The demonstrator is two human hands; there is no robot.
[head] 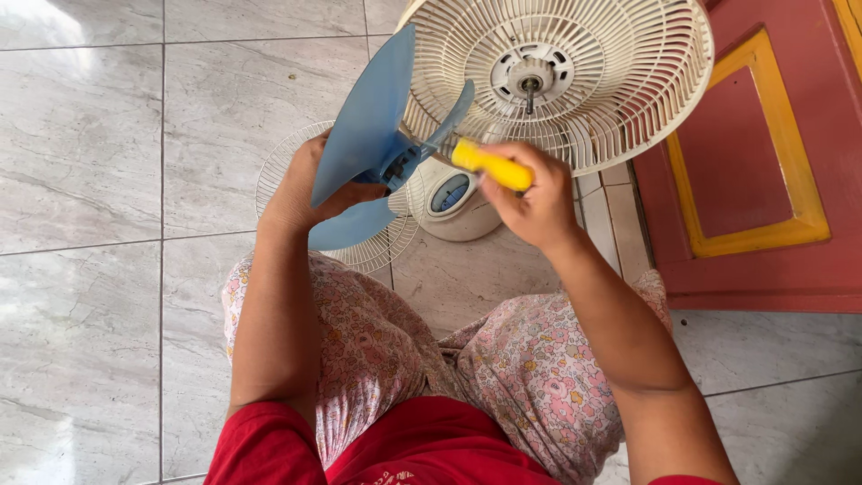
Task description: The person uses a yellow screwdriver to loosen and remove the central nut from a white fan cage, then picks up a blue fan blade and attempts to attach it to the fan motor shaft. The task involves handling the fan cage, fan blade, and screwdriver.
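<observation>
My left hand [301,189] grips a blue three-bladed fan propeller [373,117] from below, holding it up beside the fan. A yellow-handled tool [489,164] sits in my right hand [534,202], its tip pointing at the propeller's hub [400,162]. Just behind stands a cream fan with its rear grille [620,81] facing up and the bare motor shaft [530,85] exposed at its centre.
A loose front grille [287,162] lies on the grey floor tiles [81,180] beneath the propeller. The fan's round base with a control panel [453,198] stands by my knees. A red door with a yellow frame [772,180] is at the right.
</observation>
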